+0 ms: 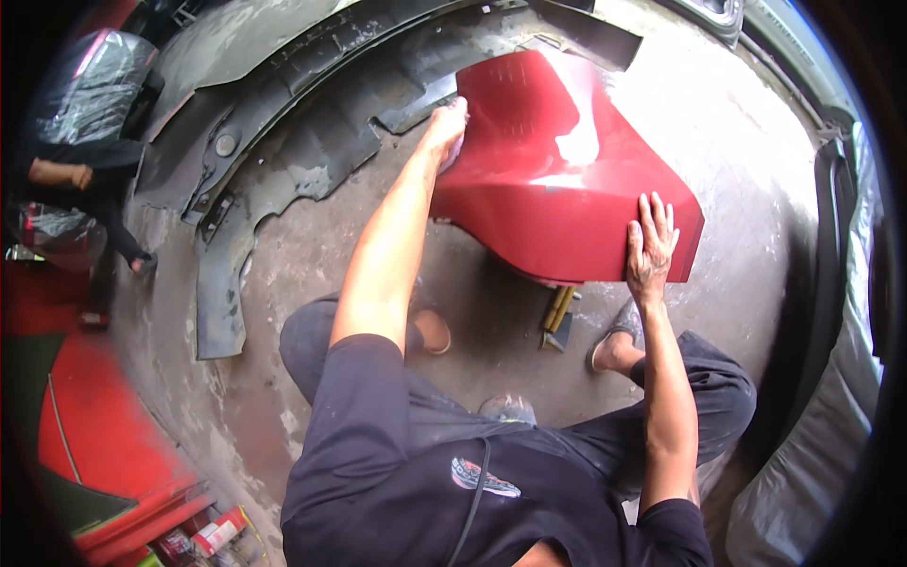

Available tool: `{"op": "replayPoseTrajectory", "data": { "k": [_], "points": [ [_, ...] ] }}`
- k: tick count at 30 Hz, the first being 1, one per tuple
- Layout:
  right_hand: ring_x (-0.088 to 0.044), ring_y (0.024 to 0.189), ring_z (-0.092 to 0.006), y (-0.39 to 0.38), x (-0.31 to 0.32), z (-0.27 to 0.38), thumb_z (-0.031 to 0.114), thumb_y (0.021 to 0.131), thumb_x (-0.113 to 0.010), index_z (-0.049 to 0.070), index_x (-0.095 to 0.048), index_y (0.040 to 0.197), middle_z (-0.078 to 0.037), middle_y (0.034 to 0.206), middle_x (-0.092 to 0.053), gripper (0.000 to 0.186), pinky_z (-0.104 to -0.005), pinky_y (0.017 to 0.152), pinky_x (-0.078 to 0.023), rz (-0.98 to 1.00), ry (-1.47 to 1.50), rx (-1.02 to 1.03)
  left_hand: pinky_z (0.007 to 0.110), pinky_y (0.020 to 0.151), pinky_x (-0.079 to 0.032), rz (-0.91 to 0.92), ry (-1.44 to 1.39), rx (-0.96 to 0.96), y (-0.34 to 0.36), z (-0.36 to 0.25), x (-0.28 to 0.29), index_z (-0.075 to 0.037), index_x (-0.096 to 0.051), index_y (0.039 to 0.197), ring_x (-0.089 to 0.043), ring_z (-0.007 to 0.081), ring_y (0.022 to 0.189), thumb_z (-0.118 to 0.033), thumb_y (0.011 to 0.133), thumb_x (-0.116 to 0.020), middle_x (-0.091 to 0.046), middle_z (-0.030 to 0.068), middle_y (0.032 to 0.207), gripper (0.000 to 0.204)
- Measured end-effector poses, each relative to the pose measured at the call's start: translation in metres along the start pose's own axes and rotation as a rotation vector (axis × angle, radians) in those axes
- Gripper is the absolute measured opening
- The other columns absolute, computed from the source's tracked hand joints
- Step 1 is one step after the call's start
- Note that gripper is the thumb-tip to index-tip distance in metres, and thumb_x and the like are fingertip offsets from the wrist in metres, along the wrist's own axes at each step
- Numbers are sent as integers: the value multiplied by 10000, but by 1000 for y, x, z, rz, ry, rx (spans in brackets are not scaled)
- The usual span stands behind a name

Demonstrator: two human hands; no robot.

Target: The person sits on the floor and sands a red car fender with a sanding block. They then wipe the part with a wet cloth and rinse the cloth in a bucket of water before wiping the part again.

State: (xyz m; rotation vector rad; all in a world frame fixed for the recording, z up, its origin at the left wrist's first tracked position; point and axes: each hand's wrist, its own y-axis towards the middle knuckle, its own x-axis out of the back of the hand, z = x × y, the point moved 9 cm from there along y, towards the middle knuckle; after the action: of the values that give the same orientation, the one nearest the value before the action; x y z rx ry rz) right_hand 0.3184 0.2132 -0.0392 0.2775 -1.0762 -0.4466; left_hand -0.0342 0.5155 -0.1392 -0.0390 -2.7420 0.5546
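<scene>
A glossy red car body panel is in front of me, raised above the floor, with bright reflections on its curved surface. At its left edge my left hand is closed, and a pale, crumpled, cloth-like piece shows beneath the fingers. Flat on the panel's right side lies my right hand, fingers stretched out and slightly apart. Under the panel's near edge, part of a stand with yellowish bars shows; the rest of it is hidden.
A long dark bumper curves over the floor at the far left. Another person's hand is at the left edge, near a plastic-wrapped item. Red parts and a can lie lower left. Grey sheeting hangs at right.
</scene>
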Motion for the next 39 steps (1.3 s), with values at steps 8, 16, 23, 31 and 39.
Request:
{"op": "replayPoseTrajectory", "data": {
  "k": [8,16,23,31,39],
  "points": [
    [-274,1555,-393,-1,2,4,397,1054,-539,197,-554,1517,-69,1652,-397,505,-698,1213,-150,26,25,-54,315,837,-570,71,-693,-183,71,-34,-2,-76,-661,1163,-681,148,917,-445,1058,-594,-696,26,1014,389],
    [-289,1556,-359,-1,5,5,345,1072,-512,173,-549,1523,-76,1642,-418,484,-609,1247,-140,4,-14,-63,436,1073,-510,498,-855,31,-4,-6,-43,-69,-623,1347,-675,233,1164,-380,1140,-353,-692,77,1306,461],
    [-289,1552,-379,0,4,2,391,1055,-537,195,-554,1518,-82,1637,-417,502,-657,1232,-143,-6,4,-43,308,644,-526,622,-375,36,8,79,-20,-84,-686,1019,-638,155,733,-20,981,-574,-673,14,843,134],
    [-280,1553,-389,-1,4,2,361,1053,-544,187,-549,1522,-81,1645,-407,500,-670,1227,-129,26,5,-35,353,775,-583,288,-891,-170,70,-11,-29,-87,-662,1266,-681,171,879,-12,994,-498,-715,59,1075,326],
    [-300,1542,-395,-4,4,6,369,1081,-486,163,-530,1532,-105,1639,-408,498,-640,1226,-171,-27,3,-52,304,864,-559,673,-286,60,-46,33,-17,-71,-549,1427,-656,117,971,-54,1017,-468,-668,32,1160,418]
  ]
}}
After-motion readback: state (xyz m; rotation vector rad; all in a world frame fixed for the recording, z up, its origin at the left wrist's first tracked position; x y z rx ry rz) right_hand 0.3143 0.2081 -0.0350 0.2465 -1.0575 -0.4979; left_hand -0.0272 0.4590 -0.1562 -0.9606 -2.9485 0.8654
